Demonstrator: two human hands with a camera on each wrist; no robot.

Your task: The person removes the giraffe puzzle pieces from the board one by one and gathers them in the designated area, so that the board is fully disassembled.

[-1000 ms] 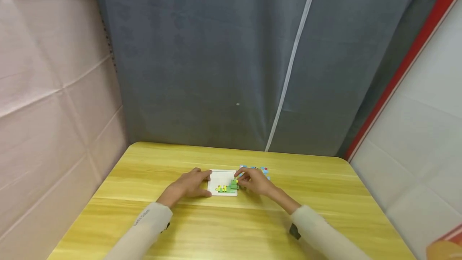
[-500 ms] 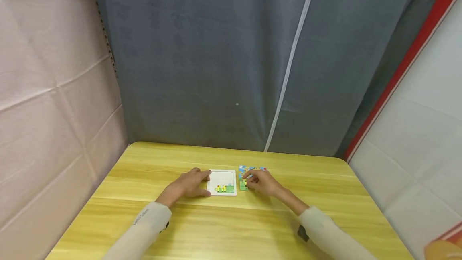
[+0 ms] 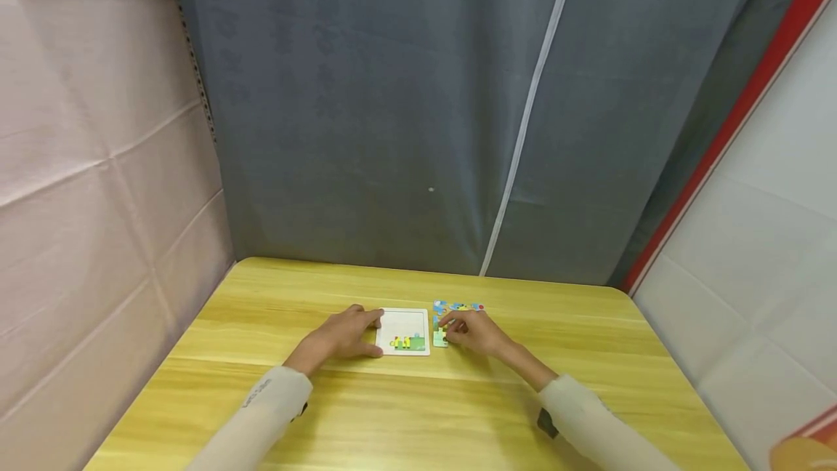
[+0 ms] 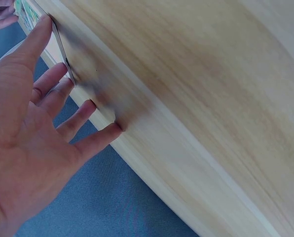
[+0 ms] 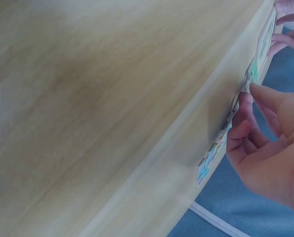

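Observation:
A white puzzle tray [image 3: 402,325] lies flat at the middle of the wooden table [image 3: 405,413], with a few yellow and green pieces [image 3: 408,343] fitted along its near edge. My left hand [image 3: 373,333] rests flat beside it, straight spread fingers [image 4: 53,79] touching the tray's left edge [image 4: 58,44]. To the right of the tray, my right hand [image 3: 448,330] has curled fingers [image 5: 245,98] pinching a green puzzle piece [image 3: 440,341] that lies on the table. Several loose blue pieces [image 3: 458,307] lie just beyond that hand, seen edge-on as loose pieces [image 5: 211,153] in the right wrist view.
A grey curtain [image 3: 418,107] with a white cord hangs right behind the table's far edge. A pale padded wall [image 3: 98,166] stands to the left and a white panel with a red strip [image 3: 752,202] to the right.
My right hand carried the green piece from the tray's right edge onto the table beside the tray and stays on it. My left hand has not moved.

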